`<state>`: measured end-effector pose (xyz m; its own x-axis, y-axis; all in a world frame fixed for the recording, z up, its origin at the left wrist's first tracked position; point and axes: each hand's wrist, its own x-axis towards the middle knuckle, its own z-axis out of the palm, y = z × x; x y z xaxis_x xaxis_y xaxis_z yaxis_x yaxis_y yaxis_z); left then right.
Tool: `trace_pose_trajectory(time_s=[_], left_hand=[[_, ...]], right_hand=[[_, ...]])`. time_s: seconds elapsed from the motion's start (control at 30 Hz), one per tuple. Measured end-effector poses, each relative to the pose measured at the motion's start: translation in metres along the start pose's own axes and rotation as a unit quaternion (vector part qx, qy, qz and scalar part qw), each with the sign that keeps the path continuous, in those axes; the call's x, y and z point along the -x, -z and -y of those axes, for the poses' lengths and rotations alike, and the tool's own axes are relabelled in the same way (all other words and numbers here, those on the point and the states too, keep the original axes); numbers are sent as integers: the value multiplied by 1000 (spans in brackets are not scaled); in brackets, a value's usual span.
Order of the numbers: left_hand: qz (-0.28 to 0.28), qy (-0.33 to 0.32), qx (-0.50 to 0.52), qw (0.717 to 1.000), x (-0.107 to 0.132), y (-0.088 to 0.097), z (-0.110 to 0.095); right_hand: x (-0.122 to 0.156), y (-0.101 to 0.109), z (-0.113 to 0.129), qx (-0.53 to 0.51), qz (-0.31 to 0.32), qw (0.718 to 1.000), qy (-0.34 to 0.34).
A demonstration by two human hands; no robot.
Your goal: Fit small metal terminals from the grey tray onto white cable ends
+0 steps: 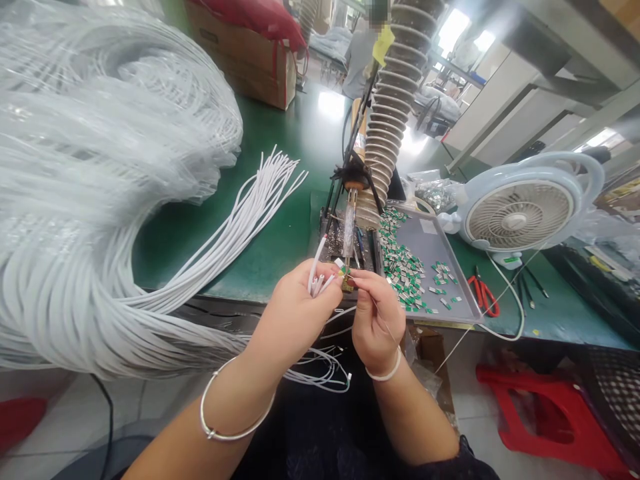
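My left hand is closed around several white cables, their cut ends poking up between thumb and fingers. At its fingertips sits a small green-and-white connector. My right hand pinches a thin solder wire close to that connector. Both sets of fingertips nearly meet under a soldering iron, fixed with its tip pointing down. The exact contact between tip, wire and connector is too small to make out. Finished-looking cable ends hang below my hands.
A large bundle of white cables covers the left, partly wrapped in plastic. Right of the iron lies a grey tray of small green-and-metal connectors. Beyond are red-handled pliers and a fan. A ribbed hose rises behind the iron.
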<state>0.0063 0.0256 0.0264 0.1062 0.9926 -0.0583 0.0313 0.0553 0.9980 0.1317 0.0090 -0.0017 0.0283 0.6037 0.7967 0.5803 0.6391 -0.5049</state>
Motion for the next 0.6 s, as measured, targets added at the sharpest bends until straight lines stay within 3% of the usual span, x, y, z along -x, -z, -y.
trace_pose_trajectory(time_s=[0.6], left_hand=[[31, -26, 14, 999, 6, 2, 12]], right_hand=[[5, 2, 2, -10, 20, 1000, -9]])
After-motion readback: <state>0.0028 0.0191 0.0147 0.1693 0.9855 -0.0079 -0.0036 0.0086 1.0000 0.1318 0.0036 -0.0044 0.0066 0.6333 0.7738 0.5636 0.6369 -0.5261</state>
